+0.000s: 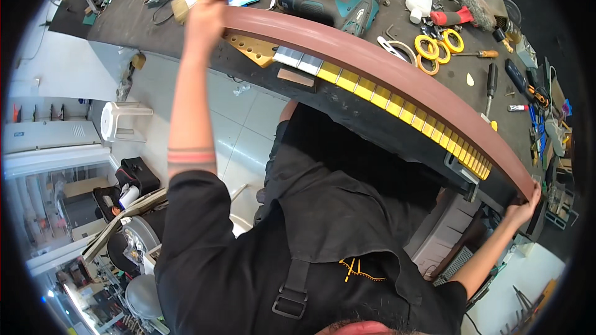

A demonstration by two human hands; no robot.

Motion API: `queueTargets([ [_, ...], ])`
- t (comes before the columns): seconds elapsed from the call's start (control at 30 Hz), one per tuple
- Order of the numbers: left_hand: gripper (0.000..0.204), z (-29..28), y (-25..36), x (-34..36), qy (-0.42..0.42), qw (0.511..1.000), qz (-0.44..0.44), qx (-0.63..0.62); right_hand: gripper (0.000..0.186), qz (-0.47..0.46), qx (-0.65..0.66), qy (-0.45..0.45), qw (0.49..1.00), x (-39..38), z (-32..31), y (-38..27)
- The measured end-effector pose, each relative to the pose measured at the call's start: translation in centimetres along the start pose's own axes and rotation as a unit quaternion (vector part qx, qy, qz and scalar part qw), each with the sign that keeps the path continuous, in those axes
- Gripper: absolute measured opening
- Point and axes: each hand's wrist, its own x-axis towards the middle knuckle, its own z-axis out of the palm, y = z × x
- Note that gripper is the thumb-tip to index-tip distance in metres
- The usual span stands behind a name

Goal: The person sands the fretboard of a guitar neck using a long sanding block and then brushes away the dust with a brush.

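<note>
A long reddish-brown strip (379, 59) stretches across the bench's near side, bowed in this view; I cannot tell whether it is sandpaper or a bar. At its left end my left hand (205, 22) is closed around it, slightly blurred. My right hand (524, 206) grips the other end, low at the right. Just on my side of the strip lies a guitar neck (400, 111), its fretboard covered with yellow tape between the frets. Its wooden headstock (251, 51) with several holes sits near my left forearm. A small brown block (297, 79) is by the neck's left part.
Behind the strip lie a cordless drill (357, 12), yellow tape rolls (428, 46), a white bottle (419, 0), a red-handled brush (459, 17) and a paintbrush (186, 3). A clamp (462, 170) is at the bench edge under the neck. A white stool (124, 121) stands at left.
</note>
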Motion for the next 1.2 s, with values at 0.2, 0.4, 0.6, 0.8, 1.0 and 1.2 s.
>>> queueTargets([
  [0.2, 0.034, -0.9, -2.0, -0.2, 0.040, 0.999, 0.010, 0.031, 0.035, 0.005, -0.025, -0.110, 0.994, -2.4, -0.2, -1.8],
  [0.4, 0.030, 2.9, 2.2, -1.8, -0.064, 0.996, 0.052, -0.017, 0.037, -0.007, 0.009, 0.057, 0.998, -0.7, -5.0, -2.2],
  [0.6, 0.029, -10.1, -6.6, -0.1, 0.071, 0.992, -0.029, -0.101, 0.034, 0.001, -0.042, -0.062, 0.997, -11.6, 7.9, -1.7],
  [0.8, 0.026, 5.9, 4.8, -5.6, -0.051, 0.985, 0.163, -0.005, 0.040, -0.051, -0.072, 0.116, 0.989, -3.4, -10.0, -4.3],
  [1.0, 0.027, -13.3, -7.6, -1.9, 0.091, 0.993, -0.065, -0.022, 0.038, -0.019, -0.055, -0.071, 0.996, -14.2, 9.3, -1.7],
  [1.2, 0.025, 5.8, 5.3, -6.0, -0.067, 0.995, 0.056, -0.046, 0.032, -0.047, -0.078, 0.086, 0.992, -5.3, -2.9, -5.0],
])
